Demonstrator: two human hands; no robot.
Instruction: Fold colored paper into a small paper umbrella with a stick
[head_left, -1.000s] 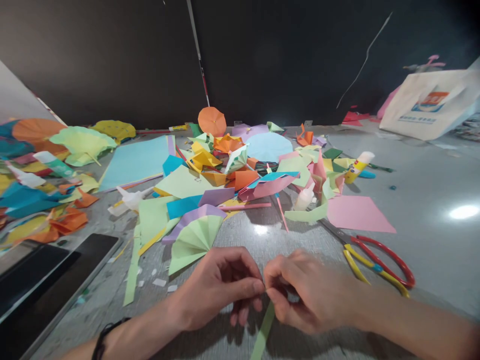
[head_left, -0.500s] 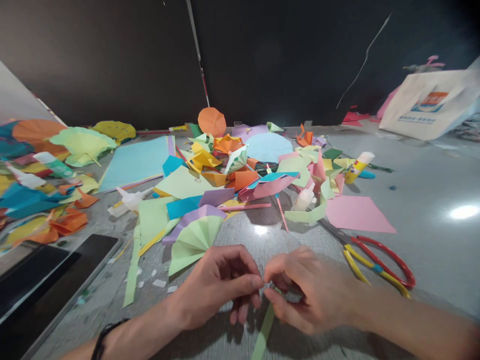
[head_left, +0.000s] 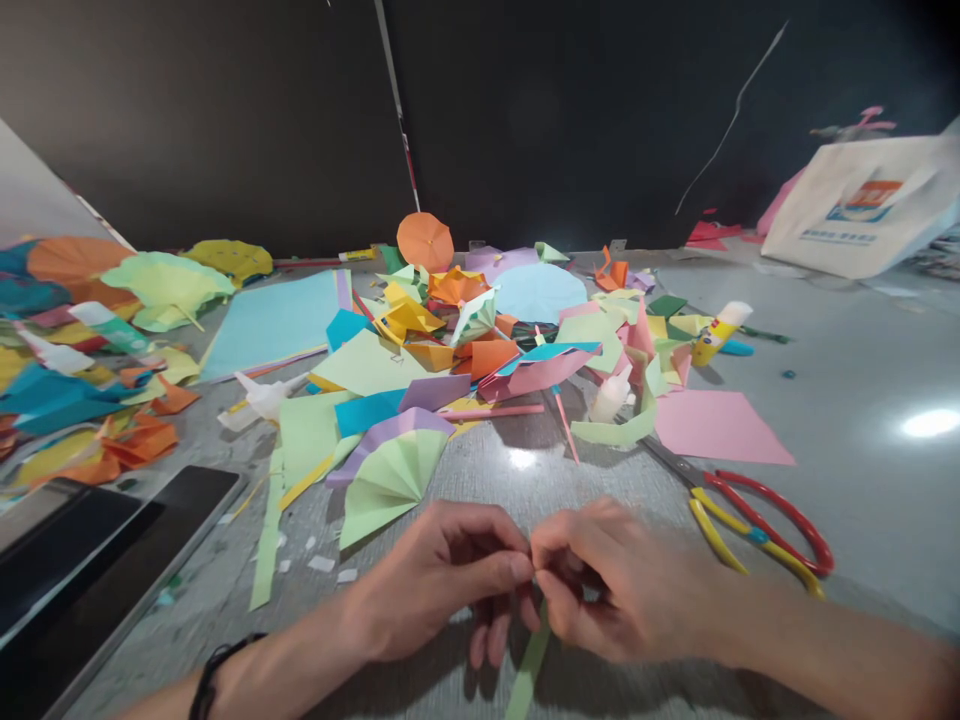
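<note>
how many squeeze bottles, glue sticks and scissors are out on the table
white squeeze bottles: 2
glue sticks: 1
scissors with red and yellow handles: 1
total: 4

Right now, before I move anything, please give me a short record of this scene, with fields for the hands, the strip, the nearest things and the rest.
Hands: left hand and right hand, curled, meeting at the fingertips
Strip: green strip, hanging down between them, top hidden by fingers
Nearest: paper fan; scissors
Rest: glue stick; pink sheet; paper heap; tote bag
</note>
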